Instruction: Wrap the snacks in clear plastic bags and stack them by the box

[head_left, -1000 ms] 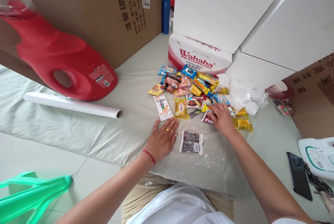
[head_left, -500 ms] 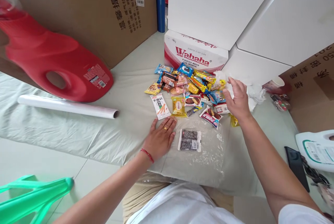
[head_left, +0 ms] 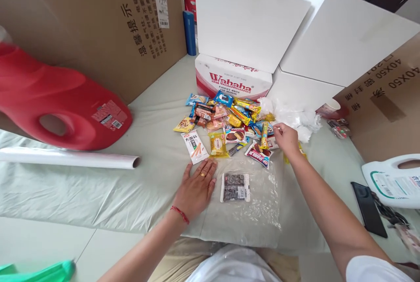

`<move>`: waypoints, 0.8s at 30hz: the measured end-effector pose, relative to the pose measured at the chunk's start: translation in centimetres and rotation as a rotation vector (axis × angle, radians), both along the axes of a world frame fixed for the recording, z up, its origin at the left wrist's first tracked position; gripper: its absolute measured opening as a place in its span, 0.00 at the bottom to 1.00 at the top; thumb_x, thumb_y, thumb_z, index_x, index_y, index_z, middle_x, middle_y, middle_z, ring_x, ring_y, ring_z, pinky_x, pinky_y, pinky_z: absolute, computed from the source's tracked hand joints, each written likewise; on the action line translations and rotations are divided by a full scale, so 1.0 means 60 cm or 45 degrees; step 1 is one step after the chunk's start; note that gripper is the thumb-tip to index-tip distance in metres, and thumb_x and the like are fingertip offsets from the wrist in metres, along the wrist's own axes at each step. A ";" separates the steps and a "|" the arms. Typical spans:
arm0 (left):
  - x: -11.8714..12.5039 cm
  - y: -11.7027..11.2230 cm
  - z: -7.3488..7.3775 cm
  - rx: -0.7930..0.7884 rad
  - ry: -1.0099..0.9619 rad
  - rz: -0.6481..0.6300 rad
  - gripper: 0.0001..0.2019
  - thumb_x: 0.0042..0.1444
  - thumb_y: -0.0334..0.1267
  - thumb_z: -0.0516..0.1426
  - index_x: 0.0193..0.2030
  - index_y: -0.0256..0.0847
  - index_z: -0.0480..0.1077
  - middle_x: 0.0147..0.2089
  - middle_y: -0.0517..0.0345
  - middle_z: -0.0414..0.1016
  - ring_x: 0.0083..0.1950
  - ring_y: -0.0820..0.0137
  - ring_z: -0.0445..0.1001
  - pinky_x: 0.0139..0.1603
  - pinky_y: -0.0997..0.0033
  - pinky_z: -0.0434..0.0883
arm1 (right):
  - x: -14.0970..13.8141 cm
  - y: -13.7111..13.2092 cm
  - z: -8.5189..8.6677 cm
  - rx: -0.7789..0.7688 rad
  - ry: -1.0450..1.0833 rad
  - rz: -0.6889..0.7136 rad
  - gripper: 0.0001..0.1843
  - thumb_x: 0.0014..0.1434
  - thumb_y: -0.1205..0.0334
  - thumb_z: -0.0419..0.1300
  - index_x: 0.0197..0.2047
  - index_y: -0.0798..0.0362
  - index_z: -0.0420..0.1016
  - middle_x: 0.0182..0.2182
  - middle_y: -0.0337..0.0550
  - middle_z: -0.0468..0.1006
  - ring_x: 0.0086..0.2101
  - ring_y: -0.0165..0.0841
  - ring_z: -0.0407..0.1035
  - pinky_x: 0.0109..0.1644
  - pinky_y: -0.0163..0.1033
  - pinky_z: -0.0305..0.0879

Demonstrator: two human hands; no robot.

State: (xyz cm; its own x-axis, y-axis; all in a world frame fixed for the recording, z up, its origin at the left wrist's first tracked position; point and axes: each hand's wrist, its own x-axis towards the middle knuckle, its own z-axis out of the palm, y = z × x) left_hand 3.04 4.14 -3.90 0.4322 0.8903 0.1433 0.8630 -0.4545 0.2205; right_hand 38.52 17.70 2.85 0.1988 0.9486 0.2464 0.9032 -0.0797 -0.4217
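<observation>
In the head view, the left hand (head_left: 193, 192) lies palm down at the upper left edge of a clear plastic bag (head_left: 265, 216), its fingers (head_left: 204, 171) extended and slightly spread, gripping nothing. Their tips reach just below a white snack packet (head_left: 195, 147); whether they touch it is hard to tell. Right of this hand, apart from it, a dark packet (head_left: 235, 187) with a white border lies flat within the bag's outline; whether it is inside or on top cannot be told.

The right hand (head_left: 289, 139) is at the right side of the snack pile (head_left: 226, 115), thumb and forefinger drawn nearly together. A yellow stick packet (head_left: 264, 136) stands just left of the fingertips; I cannot tell whether they have hold of anything. A maroon packet (head_left: 259, 155) lies below it, nearer the bag.

The right hand and wrist partly hide another yellow packet (head_left: 302, 154). Many packets in the pile overlap, and crumpled clear plastic (head_left: 292, 115) beyond is hard to separate into pieces. The frame cuts off a red jug (head_left: 82, 93), a green object (head_left: 49, 272) and a white bottle (head_left: 393, 181).
</observation>
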 end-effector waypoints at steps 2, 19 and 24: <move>0.000 0.000 0.000 0.002 0.016 -0.008 0.27 0.73 0.43 0.42 0.76 0.47 0.54 0.75 0.52 0.59 0.76 0.59 0.59 0.78 0.42 0.45 | -0.015 0.016 0.013 0.075 -0.031 0.065 0.18 0.65 0.55 0.53 0.45 0.52 0.83 0.34 0.47 0.83 0.34 0.40 0.73 0.42 0.42 0.66; -0.001 0.001 -0.003 0.020 0.008 -0.005 0.26 0.73 0.44 0.42 0.75 0.46 0.56 0.76 0.54 0.58 0.76 0.59 0.60 0.77 0.43 0.47 | -0.074 0.154 0.034 0.031 -0.576 0.395 0.18 0.66 0.68 0.52 0.51 0.56 0.81 0.44 0.58 0.78 0.52 0.51 0.64 0.57 0.53 0.60; -0.001 0.000 -0.005 0.011 -0.021 -0.003 0.26 0.73 0.44 0.42 0.75 0.46 0.57 0.75 0.54 0.59 0.76 0.60 0.59 0.78 0.43 0.46 | -0.070 0.121 0.045 0.122 -0.551 0.367 0.17 0.68 0.63 0.52 0.50 0.55 0.81 0.44 0.59 0.77 0.52 0.53 0.62 0.55 0.55 0.62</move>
